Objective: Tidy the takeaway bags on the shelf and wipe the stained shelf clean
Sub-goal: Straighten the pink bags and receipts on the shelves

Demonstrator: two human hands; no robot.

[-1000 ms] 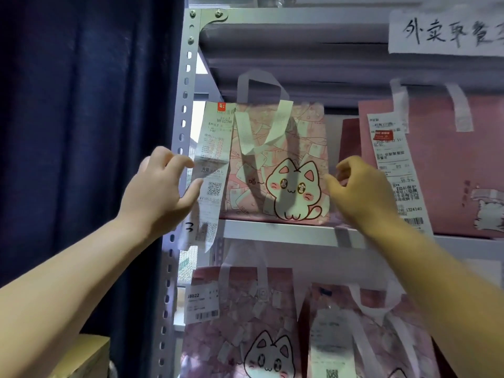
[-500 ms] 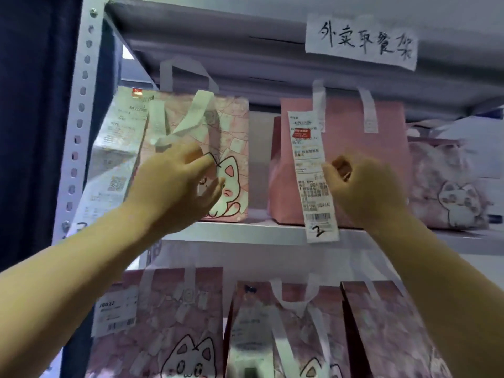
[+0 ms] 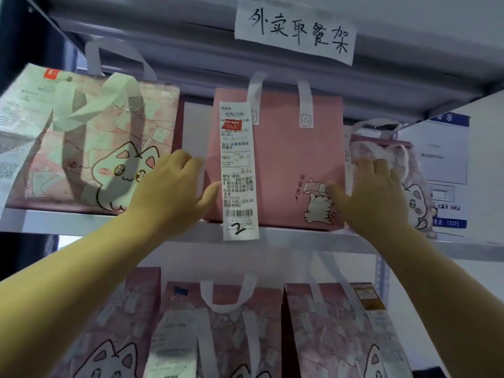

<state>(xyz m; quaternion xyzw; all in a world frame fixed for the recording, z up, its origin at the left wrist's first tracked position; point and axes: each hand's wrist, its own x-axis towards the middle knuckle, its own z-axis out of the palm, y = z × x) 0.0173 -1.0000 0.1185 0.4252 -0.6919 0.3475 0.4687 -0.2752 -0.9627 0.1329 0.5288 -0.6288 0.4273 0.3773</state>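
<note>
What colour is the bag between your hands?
The pink bag is plain pink with a small cat drawing; the head view shows it.

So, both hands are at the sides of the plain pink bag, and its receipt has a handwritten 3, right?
No, the head view shows a handwritten 2 on the receipt. The left hand and right hand are at the pink bag's sides.

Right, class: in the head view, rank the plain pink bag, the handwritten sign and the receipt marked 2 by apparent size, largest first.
1. plain pink bag
2. handwritten sign
3. receipt marked 2
The sign and receipt look close in area, so that order is unsure.
</note>
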